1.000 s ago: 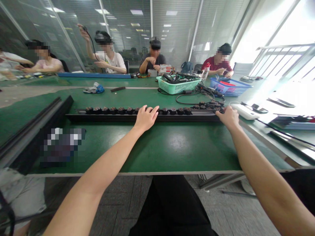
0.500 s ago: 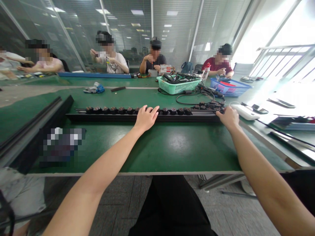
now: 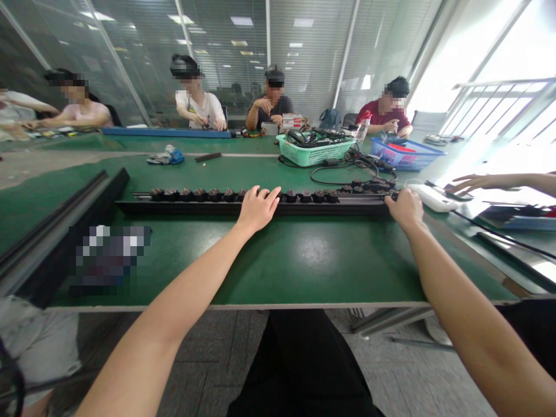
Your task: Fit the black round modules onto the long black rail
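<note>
The rail (image 3: 182, 209) lies across the bench (image 3: 313, 272), maybe so all its round parts (image 3: 214, 196) are easy to reach. The left hand (image 3: 257, 209) rests over them, fingers apart, perhaps to keep them still. The right hand (image 3: 406, 207) curls at the right end. Their fingertips hide, so nobody can tell if either grips. A basket (image 3: 310, 156) stands behind.

Beyond the green-topped counter (image 3: 313, 278) stands a glass partition wall (image 3: 321, 52), split by slim pale mullions (image 3: 268, 35) and lined with horizontal blinds (image 3: 299, 87). Rectangular ceiling lights (image 3: 241, 22) show as reflections in its panes. To the counter's right, a bright window (image 3: 536, 40) washes out that side, with a metal railing (image 3: 506, 84) before it. A pale office chair (image 3: 429, 121) stands past the counter's far right. Beneath the counter lie a metal leg frame (image 3: 393, 320) and grey carpet tiles (image 3: 202, 353).
</note>
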Motion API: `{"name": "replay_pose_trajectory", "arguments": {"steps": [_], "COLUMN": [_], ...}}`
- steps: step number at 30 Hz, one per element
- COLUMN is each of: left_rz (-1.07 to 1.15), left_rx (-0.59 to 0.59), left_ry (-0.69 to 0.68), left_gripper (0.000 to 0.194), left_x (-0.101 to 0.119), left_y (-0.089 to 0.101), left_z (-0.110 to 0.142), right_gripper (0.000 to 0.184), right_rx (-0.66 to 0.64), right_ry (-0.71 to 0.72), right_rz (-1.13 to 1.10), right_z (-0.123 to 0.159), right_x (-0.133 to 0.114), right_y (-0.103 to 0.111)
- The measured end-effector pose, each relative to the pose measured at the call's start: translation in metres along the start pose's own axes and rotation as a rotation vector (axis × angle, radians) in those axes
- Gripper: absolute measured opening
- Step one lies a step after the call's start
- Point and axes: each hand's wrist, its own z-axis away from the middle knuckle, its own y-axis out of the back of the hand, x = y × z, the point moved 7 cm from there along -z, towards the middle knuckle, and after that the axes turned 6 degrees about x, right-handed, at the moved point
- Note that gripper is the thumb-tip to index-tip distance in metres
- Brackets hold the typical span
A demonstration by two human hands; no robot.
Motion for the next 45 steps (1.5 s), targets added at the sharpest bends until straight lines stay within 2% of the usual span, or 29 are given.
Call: {"name": "replay_pose_trajectory", "arguments": {"steps": [9, 17, 22, 45], "left_rz": [-0.006, -0.015, -0.003, -0.008], "left_rx": [0.014, 0.002, 0.002, 0.018], "left_ry": [-0.009, -0.004, -0.005, -0.015], "left_gripper": [0.052, 0.052, 0.051, 0.052], "left_x": [0.000, 0.000, 0.000, -0.001], "left_y": [-0.001, 0.000, 0.000, -0.002], "left_z": [0.000, 0.000, 0.000, 0.000], "right_gripper": [0.047, 0.050, 0.044, 0.049], "right_rx": [-0.031, -0.102, -0.085, -0.108], "right_ry": [0.006, -0.060, -0.054, -0.056], "right_rz": [-0.007, -0.023, -0.005, 0.053], "right_z": [-0.003, -0.010, -0.013, -0.019], "right_x": [0.002, 0.013, 0.017, 0.023], "right_y": [0.002, -0.004, -0.007, -0.008]}}
